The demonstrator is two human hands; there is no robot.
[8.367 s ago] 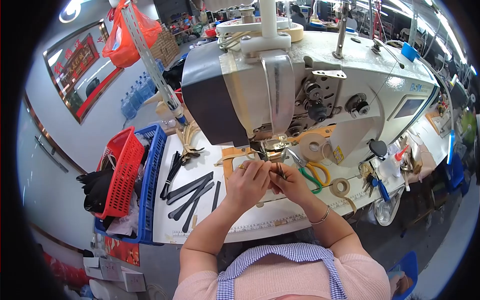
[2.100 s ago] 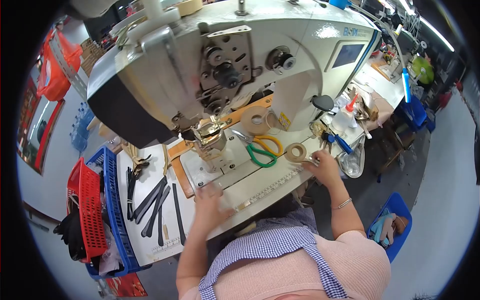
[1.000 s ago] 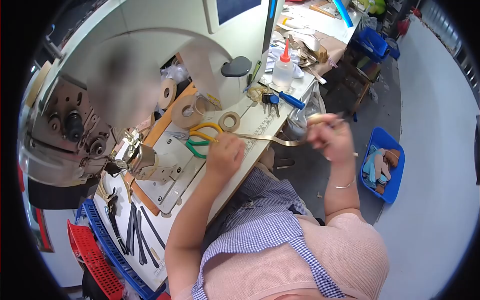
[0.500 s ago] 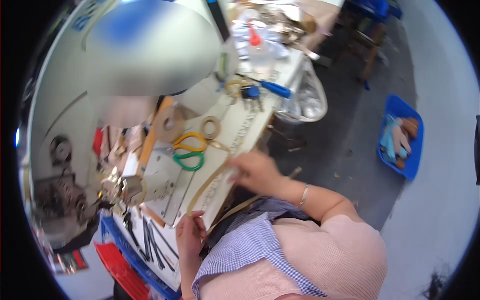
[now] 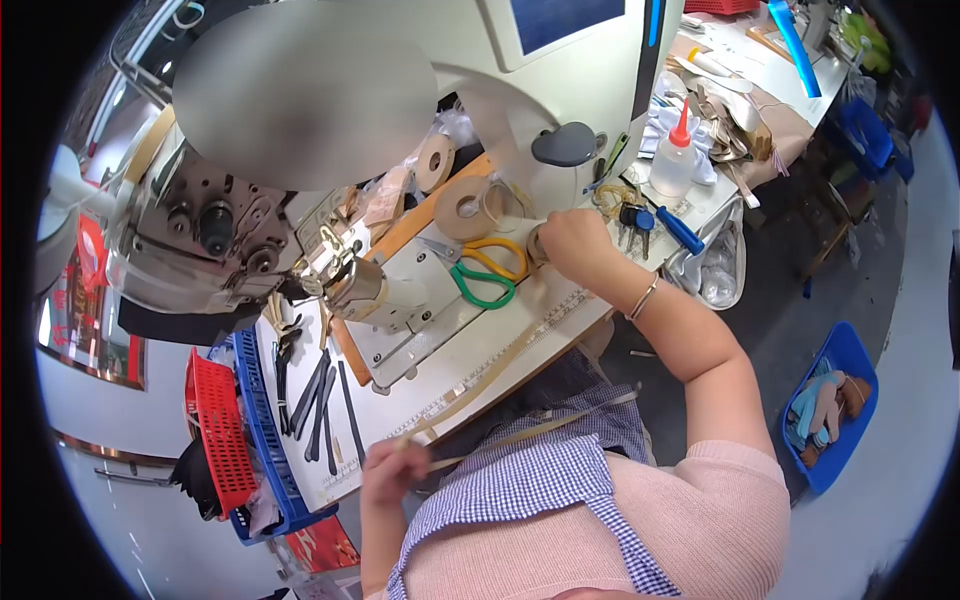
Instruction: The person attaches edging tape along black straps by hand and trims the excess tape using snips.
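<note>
My left hand [image 5: 395, 470], slightly blurred, is closed near the table's front edge on a narrow beige strip [image 5: 480, 385]. The strip runs from it up over the ruler tape on the tabletop. A further pale length [image 5: 540, 428] hangs across the apron. My right hand [image 5: 575, 245] is closed at a small roll of tape [image 5: 537, 244], its fingertips partly hidden. Beside that roll lie scissors with yellow and green handles [image 5: 484, 287]. A wider tape roll [image 5: 468, 208] sits behind them.
A sewing machine [image 5: 380, 295] occupies the left and back. Dark strips [image 5: 318, 405] lie near red and blue baskets [image 5: 220, 430]. A bottle with a red nozzle [image 5: 674, 160], keys [image 5: 637, 218] and a blue-handled tool [image 5: 680, 230] lie at right; a blue bin [image 5: 838, 420] stands on the floor.
My right hand has moved away from the table's front edge to the small tape roll. My left hand still holds the strip near the front edge. The head view has shifted.
</note>
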